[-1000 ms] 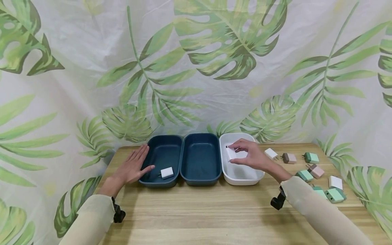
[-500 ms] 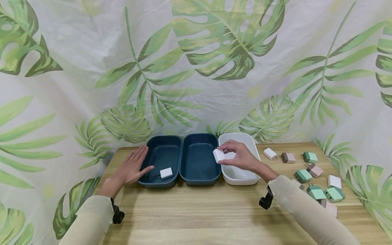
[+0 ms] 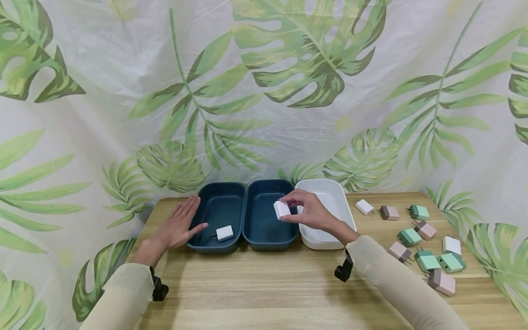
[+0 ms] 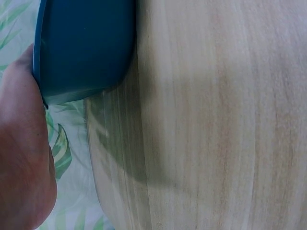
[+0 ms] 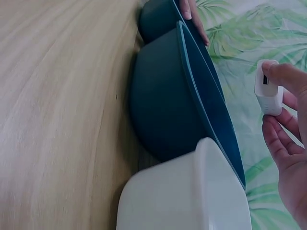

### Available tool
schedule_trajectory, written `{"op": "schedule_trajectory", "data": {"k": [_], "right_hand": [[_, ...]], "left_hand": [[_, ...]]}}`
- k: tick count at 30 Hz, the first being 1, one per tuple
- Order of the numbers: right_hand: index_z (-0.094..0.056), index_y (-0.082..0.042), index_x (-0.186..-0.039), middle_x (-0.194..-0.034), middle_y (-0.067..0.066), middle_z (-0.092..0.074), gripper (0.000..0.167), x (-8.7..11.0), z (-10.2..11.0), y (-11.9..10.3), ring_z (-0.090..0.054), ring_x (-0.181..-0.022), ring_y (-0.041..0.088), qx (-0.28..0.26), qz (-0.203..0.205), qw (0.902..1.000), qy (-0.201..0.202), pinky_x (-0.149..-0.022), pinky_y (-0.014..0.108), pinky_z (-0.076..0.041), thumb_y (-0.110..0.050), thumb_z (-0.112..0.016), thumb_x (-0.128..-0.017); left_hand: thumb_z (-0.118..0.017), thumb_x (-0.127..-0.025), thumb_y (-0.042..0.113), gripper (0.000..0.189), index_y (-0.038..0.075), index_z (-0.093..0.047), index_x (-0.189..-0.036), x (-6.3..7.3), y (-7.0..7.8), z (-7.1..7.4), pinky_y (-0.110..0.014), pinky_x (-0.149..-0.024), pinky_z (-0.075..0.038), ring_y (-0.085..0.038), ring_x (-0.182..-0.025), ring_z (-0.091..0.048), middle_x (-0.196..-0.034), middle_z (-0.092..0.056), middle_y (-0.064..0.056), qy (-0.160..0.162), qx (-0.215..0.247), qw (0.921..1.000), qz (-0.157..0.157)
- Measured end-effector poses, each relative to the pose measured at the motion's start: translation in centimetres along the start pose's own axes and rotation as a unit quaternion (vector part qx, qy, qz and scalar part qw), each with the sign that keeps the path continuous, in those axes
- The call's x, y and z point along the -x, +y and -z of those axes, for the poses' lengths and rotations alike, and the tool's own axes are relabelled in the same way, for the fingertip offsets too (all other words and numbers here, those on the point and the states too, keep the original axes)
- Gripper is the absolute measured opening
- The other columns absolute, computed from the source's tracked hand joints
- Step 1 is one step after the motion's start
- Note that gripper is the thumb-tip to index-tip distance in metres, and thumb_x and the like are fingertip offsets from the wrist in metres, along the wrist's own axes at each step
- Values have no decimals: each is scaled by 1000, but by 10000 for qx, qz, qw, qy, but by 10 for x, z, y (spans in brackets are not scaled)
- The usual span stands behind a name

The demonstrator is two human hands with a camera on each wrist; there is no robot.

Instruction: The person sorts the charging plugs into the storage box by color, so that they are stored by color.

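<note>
Between thumb and fingers my right hand point(image 3: 307, 210) pinches a white charger plug point(image 3: 282, 210), held above the middle dark blue tray point(image 3: 270, 245). The right wrist view shows the USB slot of this white charger plug point(image 5: 269, 91) facing the camera. My left hand point(image 3: 175, 224) rests with straight fingers against the left rim of the left dark blue tray point(image 3: 214, 250). Inside that tray, near its front right corner, lies another white charger plug point(image 3: 224, 233). In the left wrist view only part of the left hand point(image 4: 24, 143) shows, beside the tray wall.
A white tray point(image 3: 327, 246) stands right of the two blue ones, in a row. Several white, green and pink-brown charger plugs, such as a green one point(image 3: 419, 211) and a pink one point(image 3: 442, 282), lie on the wooden table point(image 3: 255, 288) at the right. A leaf-print cloth point(image 3: 247, 91) hangs behind.
My right hand has carried the white charger plug leftward, from above the white tray to above the middle blue tray. The left hand stays where it was.
</note>
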State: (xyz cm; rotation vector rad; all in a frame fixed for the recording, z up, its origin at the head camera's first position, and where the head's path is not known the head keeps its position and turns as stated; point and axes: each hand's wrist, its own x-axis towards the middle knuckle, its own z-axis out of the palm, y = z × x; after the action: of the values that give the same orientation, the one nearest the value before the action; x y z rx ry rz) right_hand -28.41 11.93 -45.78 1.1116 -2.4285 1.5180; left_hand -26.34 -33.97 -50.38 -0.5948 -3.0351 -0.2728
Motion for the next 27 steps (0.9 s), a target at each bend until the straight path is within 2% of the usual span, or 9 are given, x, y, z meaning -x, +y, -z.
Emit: {"op": "schedule_trajectory", "data": {"k": [6,10,20,27], "right_hand": [[-77,-4,-121,-112,8,-72,45,-7,-9,-3,-70,-97,19,-37,-48,9999,-96,-92,53,-61,-16,-94,-81],[-78,-5,-121,-112,6,-72,44,-11,-15,-5,-70,-98,17,44,-69,9999,-83,-92,45,-62,-17,-94,-82],[-78,-3,-120,-113,11,-71,44,-20,-33,-5,-70,-99,28,-156,-194,9997,-52,-94,55,-60,-14,-95,-80],[-77,-3,-121,-112,11,-70,43,-30,-44,-7,-71,-99,23,-77,-193,9997,-150,-95,49,-61,-17,-93,-83]], "left_hand": [[-49,-106,63,96,1,-11,-170,-1,-1,1,-63,-129,-10,-41,-163,-9,-177,-9,-21,-203,-75,9997,94],[-48,-106,63,96,1,-10,-170,-1,-1,1,-62,-129,-10,-41,-163,-9,-177,-8,-20,-257,-108,9996,100],[-48,-106,64,96,0,-13,-169,0,1,-1,-63,-128,-11,-42,-163,-10,-176,-11,-22,-213,-79,9997,111],[-49,-106,63,95,-1,-14,-169,-1,0,0,-63,-128,-11,-42,-163,-11,-177,-11,-21,-178,-48,9998,73]]}}
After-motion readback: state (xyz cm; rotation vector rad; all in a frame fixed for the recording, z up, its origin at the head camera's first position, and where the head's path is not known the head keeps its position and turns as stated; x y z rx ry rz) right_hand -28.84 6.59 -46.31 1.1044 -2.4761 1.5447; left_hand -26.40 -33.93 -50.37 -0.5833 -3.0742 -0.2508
